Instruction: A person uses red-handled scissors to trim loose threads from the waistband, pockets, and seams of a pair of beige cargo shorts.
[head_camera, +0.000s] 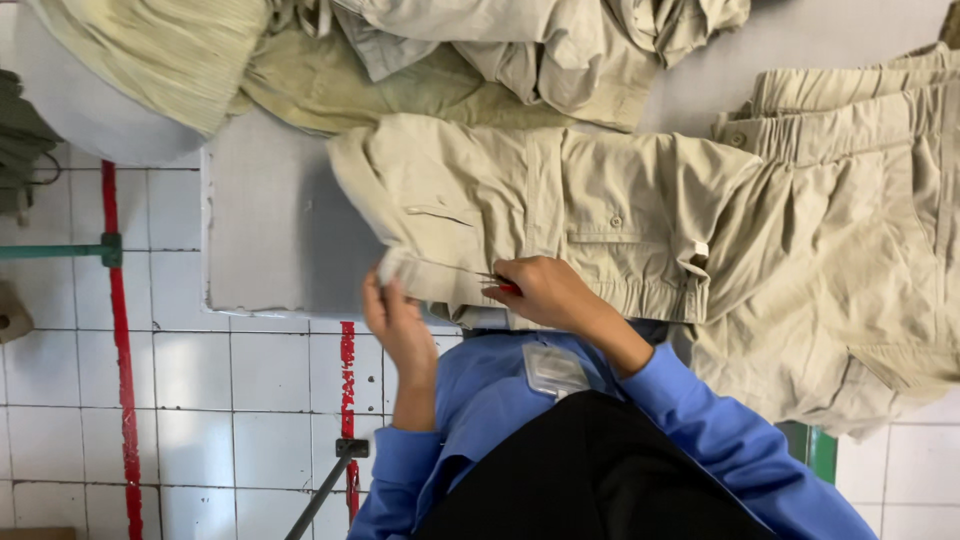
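Small red-handled tool (503, 285) mostly hidden inside right hand (545, 292); its kind unclear. Fingertips of left hand (398, 322) tucked behind hem of beige cotton trousers (520, 215). Stacked beige trousers (850, 230) cut off by right edge. Heap of pale garments (520, 45) cut off by top edge.

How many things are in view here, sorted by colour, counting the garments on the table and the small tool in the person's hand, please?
Beige shorts: 2, one under the hands and one at the right
Beige garments heaped at the top: 1 pile, separate pieces cannot be told
Striped green fabric: 1
Red-handled small tool in the right hand: 1
Total: 5
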